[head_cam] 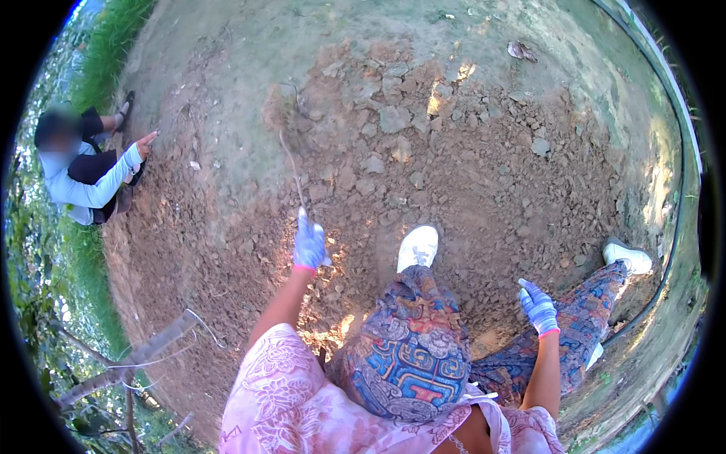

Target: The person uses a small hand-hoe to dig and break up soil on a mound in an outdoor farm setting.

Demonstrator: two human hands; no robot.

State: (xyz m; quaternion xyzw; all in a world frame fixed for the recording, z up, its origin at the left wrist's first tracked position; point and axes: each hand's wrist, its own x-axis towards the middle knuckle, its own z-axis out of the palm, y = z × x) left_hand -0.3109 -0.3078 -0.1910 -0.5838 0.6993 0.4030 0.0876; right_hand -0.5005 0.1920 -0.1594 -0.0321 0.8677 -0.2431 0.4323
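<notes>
My left hand (309, 241), in a blue and white knit glove with a pink cuff, points away from me over the soil. A thin curved stick or tool handle (294, 164) runs from its fingertips to a blurred patch of earth; whether it is a root or part of a tool I cannot tell. The fingers look curled round its near end. My right hand (539, 309), gloved alike, hovers near my patterned trouser leg (587, 306), fingers partly extended and nothing visible in them. Broken, cloddy brown soil (454, 187) spreads between and beyond my white shoes (418, 247).
Another person (93, 170) in a light blue top sits low at the left, beside grass (102, 62). A cut branch (153, 346) with wire stands at lower left. A dark hose (678, 170) curves along the right. A dry leaf (522, 51) lies at the top right.
</notes>
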